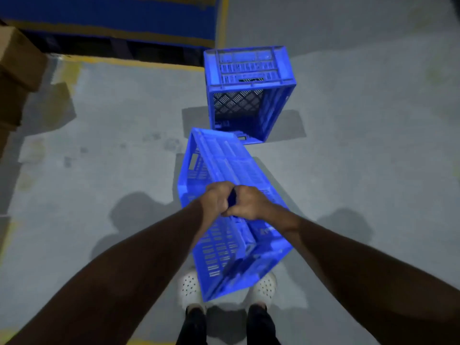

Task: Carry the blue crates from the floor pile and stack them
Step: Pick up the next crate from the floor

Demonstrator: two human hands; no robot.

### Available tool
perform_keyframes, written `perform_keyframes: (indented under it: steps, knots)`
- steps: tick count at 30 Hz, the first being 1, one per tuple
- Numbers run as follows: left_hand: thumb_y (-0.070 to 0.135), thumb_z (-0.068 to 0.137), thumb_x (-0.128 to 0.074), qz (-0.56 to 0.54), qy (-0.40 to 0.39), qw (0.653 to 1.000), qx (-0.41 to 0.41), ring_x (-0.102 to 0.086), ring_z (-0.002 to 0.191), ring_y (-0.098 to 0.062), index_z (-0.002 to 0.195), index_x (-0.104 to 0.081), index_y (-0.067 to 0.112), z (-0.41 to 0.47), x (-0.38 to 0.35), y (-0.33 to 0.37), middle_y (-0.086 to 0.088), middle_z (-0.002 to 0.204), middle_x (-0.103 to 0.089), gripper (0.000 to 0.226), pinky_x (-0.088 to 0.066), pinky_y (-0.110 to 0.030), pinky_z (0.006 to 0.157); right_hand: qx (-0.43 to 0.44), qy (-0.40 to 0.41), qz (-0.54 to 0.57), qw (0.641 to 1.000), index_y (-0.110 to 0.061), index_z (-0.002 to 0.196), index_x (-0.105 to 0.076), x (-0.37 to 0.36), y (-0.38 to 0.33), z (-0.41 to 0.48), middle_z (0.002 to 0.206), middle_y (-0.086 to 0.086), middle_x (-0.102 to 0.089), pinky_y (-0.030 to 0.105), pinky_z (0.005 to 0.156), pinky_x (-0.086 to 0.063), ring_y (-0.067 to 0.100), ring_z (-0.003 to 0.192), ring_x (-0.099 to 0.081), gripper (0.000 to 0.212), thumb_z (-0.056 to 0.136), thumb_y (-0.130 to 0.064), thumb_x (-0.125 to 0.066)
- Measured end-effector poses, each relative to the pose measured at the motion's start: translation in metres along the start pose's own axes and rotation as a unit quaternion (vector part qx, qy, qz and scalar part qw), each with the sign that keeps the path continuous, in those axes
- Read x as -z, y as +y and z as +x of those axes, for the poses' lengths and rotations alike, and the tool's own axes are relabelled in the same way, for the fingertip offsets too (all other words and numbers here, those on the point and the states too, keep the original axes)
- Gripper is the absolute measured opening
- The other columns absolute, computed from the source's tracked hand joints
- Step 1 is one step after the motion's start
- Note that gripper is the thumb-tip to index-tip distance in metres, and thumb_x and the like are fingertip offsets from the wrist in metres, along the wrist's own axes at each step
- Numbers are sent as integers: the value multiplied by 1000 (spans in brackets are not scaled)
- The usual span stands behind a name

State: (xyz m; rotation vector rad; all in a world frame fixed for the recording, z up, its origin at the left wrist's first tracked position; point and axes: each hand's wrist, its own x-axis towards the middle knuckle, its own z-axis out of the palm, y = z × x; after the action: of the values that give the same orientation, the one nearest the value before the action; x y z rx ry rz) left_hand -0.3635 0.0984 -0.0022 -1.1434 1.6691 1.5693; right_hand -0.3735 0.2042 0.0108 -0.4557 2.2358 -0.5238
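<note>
I hold a blue slatted crate (224, 165) turned on its side, hanging in front of my legs above the floor. My left hand (215, 199) and my right hand (249, 204) grip it side by side at a handle slot in its upper wall. A second blue crate (249, 93) stands upright on the grey floor just beyond the held one, open side up, its lattice bottom visible. The far end of the held crate overlaps the near corner of that standing crate in the view.
Brown cardboard boxes (17, 66) stack at the far left. A blue and yellow painted band (109, 18) with a dark gap below it runs along the top. Grey concrete floor (361, 120) spreads to the right. My white perforated shoes (190, 286) show below the crate.
</note>
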Motion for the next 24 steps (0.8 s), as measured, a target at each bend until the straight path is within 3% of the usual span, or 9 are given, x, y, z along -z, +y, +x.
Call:
perform_keyframes:
  steps: [1,3,5,8,9,12,16,20,24]
  knots:
    - [0,99,-43,-59,-8,998,3,-49,75,-17,95,-55,8,-20,7,7,-1,72,-41,15,-44,-11,54,2,-16,11,1000,-17,113,-62,10,-14,-16,104,3,-68,22,67,-36,16,87,-59,53,70,-42,-81]
    - [-3,95,-45,-59,30,998,10,-42,59,-18,71,-48,10,-50,14,18,-5,65,-40,27,-36,-18,34,-6,-51,27,998,-20,98,-63,32,-38,-47,91,1,-66,26,64,-39,13,78,-55,38,72,-41,-80]
    - [-1,92,-48,-70,71,994,34,-40,52,-16,65,-44,10,-85,22,28,-6,63,-41,29,-33,-20,32,-16,-69,52,996,-19,78,-59,56,-62,-75,74,1,-64,28,60,-44,17,67,-57,24,74,-34,-78]
    - [-4,83,-57,-66,107,991,-38,-50,65,-20,74,-50,4,-157,39,54,-10,73,-51,14,-37,-26,40,-18,-9,109,994,-20,71,-65,93,-94,-108,62,-3,-64,28,63,-50,17,63,-62,7,75,-18,-69]
    - [-4,78,-61,-66,107,990,-58,-52,72,-20,79,-54,1,-176,45,63,-12,78,-54,9,-38,-28,45,-13,34,112,993,-21,73,-68,106,-102,-117,67,-3,-67,29,69,-52,17,70,-64,6,76,-16,-67]
    - [7,49,-63,1,72,991,-110,-51,68,-21,83,-61,-3,-206,69,84,-15,77,-56,35,-41,-33,56,-11,148,86,985,-21,89,-69,138,-120,-141,92,6,-73,32,81,-51,24,92,-65,14,79,-15,-61]
    - [11,36,-52,156,49,972,-169,-46,54,-21,67,-59,6,-246,96,123,-14,62,-52,33,-38,-30,54,13,198,6,980,-23,126,-55,175,-140,-169,114,14,-61,43,90,-49,34,108,-58,50,77,-15,-60]
    - [9,50,-62,325,18,914,-243,-53,53,-23,71,-64,7,-299,110,166,-14,64,-59,21,-44,-30,53,15,260,-134,956,-28,146,-32,204,-160,-192,140,13,-36,50,94,-45,38,123,-39,77,76,-14,-60]
    - [17,69,-64,539,67,789,-287,-67,83,-28,93,-67,4,-338,124,199,-12,95,-69,27,-55,-31,67,-2,293,-231,928,-26,147,-30,232,-175,-212,148,11,-28,51,98,-41,35,133,-29,83,72,-18,-66]
